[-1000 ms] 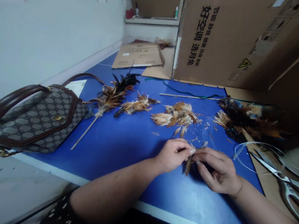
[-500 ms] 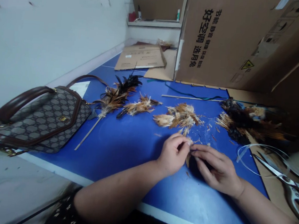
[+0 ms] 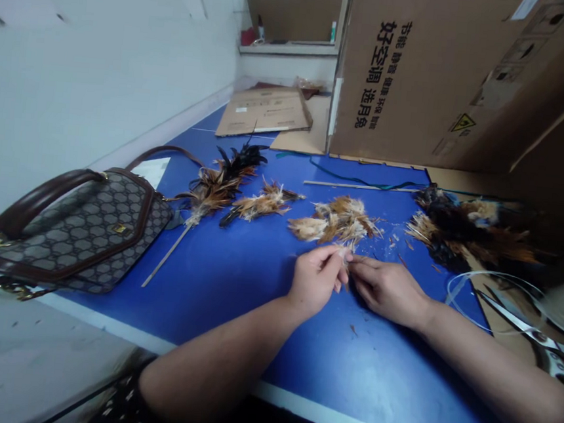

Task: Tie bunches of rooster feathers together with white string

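Observation:
My left hand (image 3: 315, 279) is closed in a pinch round the upper part of a small pale feather (image 3: 344, 252). Against the feather's other side press the fingertips of my right hand (image 3: 389, 291), also pinched; much of the feather is hidden between the two. Just beyond my fingers lies a pile of tan and cream feathers (image 3: 340, 218). To its left rest a smaller bunch of brown feathers (image 3: 262, 201) and a feather duster (image 3: 222, 183) in black and brown on a thin stick (image 3: 167, 254).
A patterned handbag (image 3: 107, 229) stands at the left. Dark feathers (image 3: 463, 227), a clear plastic loop (image 3: 453, 289) and scissors (image 3: 523, 325) lie at the right. A large cardboard box (image 3: 421, 85) rises behind. Feather scraps dot the blue table (image 3: 236, 286).
Both hands have shifted slightly left and away from me, closer to the tan feather pile, with the feather between them. My right fingers have drawn closer together.

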Demonstrator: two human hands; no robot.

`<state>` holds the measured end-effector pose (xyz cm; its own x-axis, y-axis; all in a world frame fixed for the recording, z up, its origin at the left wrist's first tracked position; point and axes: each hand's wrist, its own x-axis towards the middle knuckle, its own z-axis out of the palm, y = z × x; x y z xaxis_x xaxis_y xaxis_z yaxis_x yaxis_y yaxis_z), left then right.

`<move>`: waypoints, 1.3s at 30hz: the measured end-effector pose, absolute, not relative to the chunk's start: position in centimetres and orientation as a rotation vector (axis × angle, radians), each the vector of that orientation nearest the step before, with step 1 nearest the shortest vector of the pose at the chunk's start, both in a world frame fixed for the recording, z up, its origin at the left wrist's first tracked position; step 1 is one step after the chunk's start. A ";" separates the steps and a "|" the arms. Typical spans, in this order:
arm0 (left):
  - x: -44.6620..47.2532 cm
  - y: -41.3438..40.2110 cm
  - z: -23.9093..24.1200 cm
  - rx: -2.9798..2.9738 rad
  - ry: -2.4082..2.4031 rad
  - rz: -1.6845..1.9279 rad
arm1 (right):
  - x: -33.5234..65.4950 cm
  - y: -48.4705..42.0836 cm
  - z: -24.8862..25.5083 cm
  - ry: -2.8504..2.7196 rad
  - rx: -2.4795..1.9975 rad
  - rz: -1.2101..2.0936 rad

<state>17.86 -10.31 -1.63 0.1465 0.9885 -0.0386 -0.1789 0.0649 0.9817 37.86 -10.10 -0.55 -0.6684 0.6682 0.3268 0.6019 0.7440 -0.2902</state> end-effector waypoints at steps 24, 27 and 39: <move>18.0 -10.9 -1.6 1.098 0.786 0.741 | 38.3 -11.4 0.3 -1.929 -0.970 0.639; 17.8 -10.9 -1.7 1.096 0.808 0.733 | 38.4 -11.4 0.0 -1.877 -0.970 0.713; 17.7 -11.0 -1.8 1.095 0.814 0.818 | 37.5 -12.2 -0.3 -1.725 -1.011 0.694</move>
